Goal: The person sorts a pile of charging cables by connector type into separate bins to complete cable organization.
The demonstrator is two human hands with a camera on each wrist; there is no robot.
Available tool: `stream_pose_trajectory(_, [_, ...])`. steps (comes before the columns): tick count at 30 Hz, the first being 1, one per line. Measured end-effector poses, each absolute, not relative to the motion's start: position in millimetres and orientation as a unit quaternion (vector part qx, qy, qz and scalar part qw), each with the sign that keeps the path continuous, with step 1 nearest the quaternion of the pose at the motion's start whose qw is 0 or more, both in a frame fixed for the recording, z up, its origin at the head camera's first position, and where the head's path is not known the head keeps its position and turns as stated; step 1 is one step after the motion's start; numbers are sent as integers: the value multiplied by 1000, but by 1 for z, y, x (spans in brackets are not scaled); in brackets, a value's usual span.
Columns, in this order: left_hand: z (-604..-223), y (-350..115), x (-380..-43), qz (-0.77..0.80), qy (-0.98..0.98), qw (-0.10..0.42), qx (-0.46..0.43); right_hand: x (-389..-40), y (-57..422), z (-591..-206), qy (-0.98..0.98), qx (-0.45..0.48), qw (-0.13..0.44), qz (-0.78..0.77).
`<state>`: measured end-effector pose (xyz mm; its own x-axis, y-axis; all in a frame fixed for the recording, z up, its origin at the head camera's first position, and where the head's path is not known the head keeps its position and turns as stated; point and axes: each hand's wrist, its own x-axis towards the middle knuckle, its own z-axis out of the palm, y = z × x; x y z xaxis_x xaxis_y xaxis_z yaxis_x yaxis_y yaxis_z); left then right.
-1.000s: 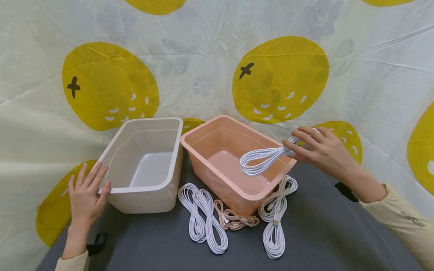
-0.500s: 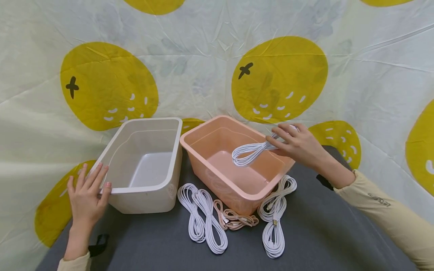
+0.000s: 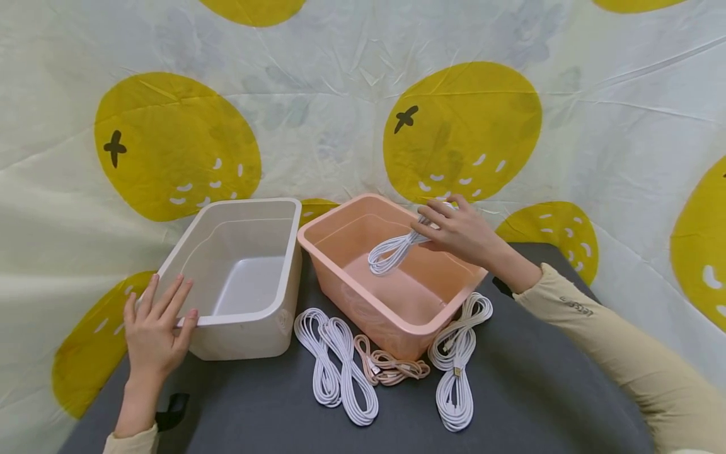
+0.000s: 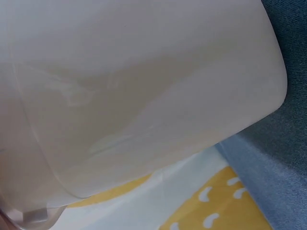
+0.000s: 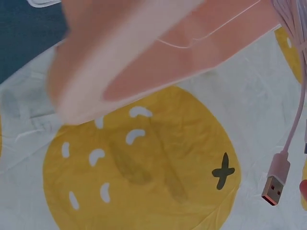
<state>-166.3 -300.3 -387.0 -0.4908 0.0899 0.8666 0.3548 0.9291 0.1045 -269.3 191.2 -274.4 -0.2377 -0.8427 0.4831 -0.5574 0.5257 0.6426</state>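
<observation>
My right hand (image 3: 459, 233) pinches a coiled white cable (image 3: 390, 253) above the pink bin (image 3: 363, 293), the loop hanging down to the left. In the right wrist view the cable's USB plug (image 5: 277, 179) dangles loose at the right edge. My left hand (image 3: 155, 334) rests at the near left corner of the white bin (image 3: 238, 318), fingers spread over its rim. That bin's outer wall (image 4: 144, 96) fills most of the left wrist view. No objects show inside either bin's visible interior.
Two coiled white cables (image 3: 358, 384) lie in front of the bins. Beside them is a pink cable (image 3: 399, 372), close against the pink bin. More white coils (image 3: 455, 403) lie at its right corner. A patterned cloth (image 3: 334, 126) hangs behind the dark table (image 3: 527, 403).
My right hand has moved left with the cable, from the pink bin's right edge to farther over its inside. The left hand has shifted slightly right at the white bin's rim.
</observation>
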Motion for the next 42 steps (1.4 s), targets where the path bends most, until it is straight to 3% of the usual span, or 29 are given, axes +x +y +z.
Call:
stream_pose_trajectory(12, [-388,-300,-166,-137,-847,497,-128,-288,165,-269,-787,443,402,-150])
stream_pose_trajectory(20, [-391,-300,-166,-138,-846,499,-125,-299,150,-269,-827,381,406,-75])
stream_pose_trajectory(32, [-393,-301,-168,-141,-843,505,-125,-283,161,-261,-855,370,362,-34])
stream_pose_trajectory(42, [-393,-300,-169,-141,-838,513,-125,-271,178,-267,-833,403,378,-28])
